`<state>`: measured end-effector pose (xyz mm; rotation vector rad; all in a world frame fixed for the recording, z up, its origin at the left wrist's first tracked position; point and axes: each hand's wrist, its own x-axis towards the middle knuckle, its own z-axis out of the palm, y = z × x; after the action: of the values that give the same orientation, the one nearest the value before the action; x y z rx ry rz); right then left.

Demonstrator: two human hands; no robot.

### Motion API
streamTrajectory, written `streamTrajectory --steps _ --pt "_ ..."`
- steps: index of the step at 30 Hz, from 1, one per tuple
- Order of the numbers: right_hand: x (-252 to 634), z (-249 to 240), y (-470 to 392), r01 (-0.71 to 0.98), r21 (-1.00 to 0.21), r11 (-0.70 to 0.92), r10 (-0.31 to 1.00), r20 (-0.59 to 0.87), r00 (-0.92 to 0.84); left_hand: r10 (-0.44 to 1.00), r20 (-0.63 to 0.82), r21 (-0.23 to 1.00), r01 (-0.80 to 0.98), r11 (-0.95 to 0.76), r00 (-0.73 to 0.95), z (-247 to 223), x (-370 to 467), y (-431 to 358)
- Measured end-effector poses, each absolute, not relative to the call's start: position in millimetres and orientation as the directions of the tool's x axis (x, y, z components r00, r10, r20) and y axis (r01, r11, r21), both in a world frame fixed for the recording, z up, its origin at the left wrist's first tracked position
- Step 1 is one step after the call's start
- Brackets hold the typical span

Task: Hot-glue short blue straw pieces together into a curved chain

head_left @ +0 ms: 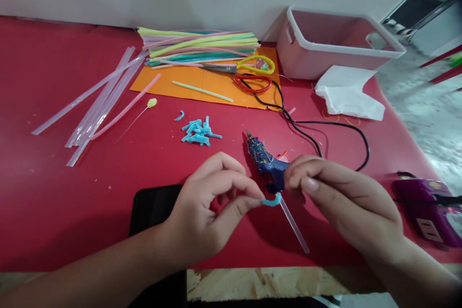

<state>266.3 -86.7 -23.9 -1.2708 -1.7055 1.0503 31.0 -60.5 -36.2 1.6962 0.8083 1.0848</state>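
Observation:
Between the thumb and forefinger of my left hand (220, 207) is one end of a short curved blue fuzzy strip (271, 201). My right hand (342, 202) is closed in a pinch just right of the strip; anything between its fingertips is too hidden to make out. Behind the strip, a dark blue glue gun (265, 161) lies on the red table with a clear glue stick (295, 226) sticking out of its back. A small pile of cut blue pieces (200, 131) sits beyond my left hand, with a single curved piece (179, 115) beside it.
Coloured fuzzy stems (202, 45) and scissors (220, 68) rest on orange card (216, 89). Clear glue sticks (104, 101) lie left. A bin (335, 57), white paper (348, 94), black cord (325, 122) and purple power box (429, 211) are right. A phone (153, 209) is under my left arm.

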Motion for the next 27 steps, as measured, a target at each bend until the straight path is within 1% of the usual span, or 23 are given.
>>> streamTrajectory --steps 1,2,3,4,5,7,9,11,13,16,17,19,21,22,27 --pt "270.0 -26.8 -83.8 0.496 -0.824 0.273 0.961 0.214 -0.173 0.902 0.238 0.963 0.031 -0.267 0.36 -36.0 31.6 -59.5" --pt "273.7 -30.1 -80.6 0.631 -0.698 0.34 0.938 0.304 -0.169 0.927 0.17 0.983 0.008 -0.183 0.334 -35.8 32.1 -58.4" --pt "276.9 -33.7 -77.1 0.729 -0.549 0.409 0.897 0.387 -0.212 0.944 0.106 0.994 -0.025 -0.103 0.313 -35.6 32.6 -57.2" --pt "279.7 -37.6 -73.6 0.796 -0.419 0.437 0.875 0.404 -0.268 0.954 0.043 0.998 -0.061 -0.026 0.298 -35.6 32.9 -56.0" --pt "281.8 -41.3 -70.5 0.839 -0.335 0.43 0.88 0.363 -0.307 0.957 -0.016 0.994 -0.1 0.047 0.29 -35.8 33.2 -54.8" --pt "284.0 -48.1 -65.8 0.879 -0.24 0.413 0.901 0.253 -0.354 0.949 -0.113 0.969 -0.177 0.17 0.294 -36.7 33.7 -53.1" --pt "284.1 -52.9 -63.6 0.887 -0.226 0.402 0.913 0.168 -0.371 0.935 -0.175 0.939 -0.234 0.253 0.309 -38.1 34.0 -52.3" --pt "283.4 -55.5 -62.9 0.883 -0.243 0.401 0.915 0.148 -0.375 0.923 -0.208 0.919 -0.259 0.298 0.325 -39.5 34.0 -52.5" --pt "282.8 -56.1 -63.0 0.88 -0.255 0.4 0.915 0.171 -0.366 0.912 -0.235 0.907 -0.262 0.33 0.337 -40.8 33.5 -53.0" --pt "282.6 -54.3 -64.9 0.872 -0.286 0.398 0.908 0.257 -0.33 0.889 -0.294 0.877 -0.271 0.397 0.351 -42.6 31.8 -53.8" --pt "282.5 -53.1 -66.5 0.859 -0.322 0.398 0.905 0.289 -0.312 0.881 -0.313 0.864 -0.279 0.419 0.354 -43.2 31.2 -54.0" --pt "282.3 -50.2 -71.3 0.806 -0.432 0.405 0.901 0.34 -0.27 0.872 -0.335 0.843 -0.3 0.447 0.358 -44.2 30.4 -54.5" --pt "281.7 -46.9 -76.8 0.737 -0.535 0.412 0.9 0.366 -0.238 0.871 -0.335 0.83 -0.324 0.453 0.36 -44.8 30.3 -55.0" --pt "281.3 -45.4 -79.0 0.711 -0.561 0.423 0.895 0.381 -0.232 0.872 -0.33 0.826 -0.336 0.453 0.362 -45.0 30.5 -55.2" --pt "280.9 -43.5 -78.5 0.57 -0.565 0.597 0.803 0.421 -0.423 0.878 -0.3 0.821 -0.367 0.437 0.374 -45.3 30.9 -56.1"
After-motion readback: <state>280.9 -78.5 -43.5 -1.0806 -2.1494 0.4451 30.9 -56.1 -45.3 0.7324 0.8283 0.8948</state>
